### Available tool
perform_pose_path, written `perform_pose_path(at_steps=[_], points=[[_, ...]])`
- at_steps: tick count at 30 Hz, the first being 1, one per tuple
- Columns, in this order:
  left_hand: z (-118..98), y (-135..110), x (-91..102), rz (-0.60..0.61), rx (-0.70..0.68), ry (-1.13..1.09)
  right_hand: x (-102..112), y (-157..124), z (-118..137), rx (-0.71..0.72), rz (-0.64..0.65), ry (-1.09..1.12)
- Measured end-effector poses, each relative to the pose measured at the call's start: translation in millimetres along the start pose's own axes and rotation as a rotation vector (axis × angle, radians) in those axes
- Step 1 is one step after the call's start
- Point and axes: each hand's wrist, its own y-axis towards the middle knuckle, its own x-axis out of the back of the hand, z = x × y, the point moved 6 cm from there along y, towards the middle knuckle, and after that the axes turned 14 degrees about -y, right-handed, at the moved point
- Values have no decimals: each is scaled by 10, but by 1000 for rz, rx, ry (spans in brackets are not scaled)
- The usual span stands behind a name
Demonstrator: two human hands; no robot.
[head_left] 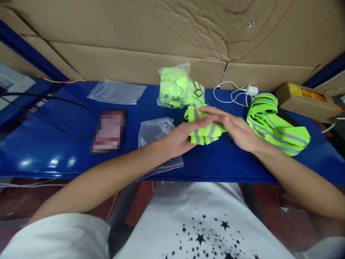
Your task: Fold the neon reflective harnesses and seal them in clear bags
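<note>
A yellow-green reflective strap with grey stripes (pixel 205 139) is folded into a bundle above the blue table. My left hand (pixel 183 138) grips its left side, thumb over the top and fingers underneath. From the right, my right hand (pixel 237 131) holds the bundle too, its fingers stretched over the far side and its thumb near the right end. The underside of the bundle is hidden. Just behind are bagged reflective straps (pixel 174 88) in clear plastic. A clear zip bag (pixel 155 131) lies partly under my left forearm.
Loose reflective straps (pixel 280 131) are heaped at the right, before a cardboard box (pixel 307 100). A white charger with cable (pixel 252 90) sits behind them. Another flat clear bag (pixel 117 91) and a blurred phone-like object (pixel 108 131) lie left on the blue table (pixel 61 133). Cardboard (pixel 134 36) walls the back.
</note>
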Motion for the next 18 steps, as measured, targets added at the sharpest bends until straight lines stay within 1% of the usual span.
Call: perform_pose_path(at_steps=[2,4,6,7,8,10,12,14,18], points=[[15,-15,-9,-17,-10,31,31,7,-62,-78,-122,30],[12,-27,-1,-43,-36,65,50,10,-132,-119,-247,60],[6,-30,11,-50,-52,88,44,12,-236,-175,-321,131],[6,-27,21,-51,-54,91,21,14,-301,-222,-315,183],[9,-22,35,-52,-51,90,-20,17,-369,-281,-275,244],[25,-5,72,-58,-34,85,-127,10,-478,-399,-147,369],[47,12,112,-67,-7,83,-218,-9,-534,-482,-42,474],[66,25,142,-72,18,96,-263,-25,-558,-531,-9,545],[79,21,176,-99,30,138,-286,-43,-574,-614,-22,594]])
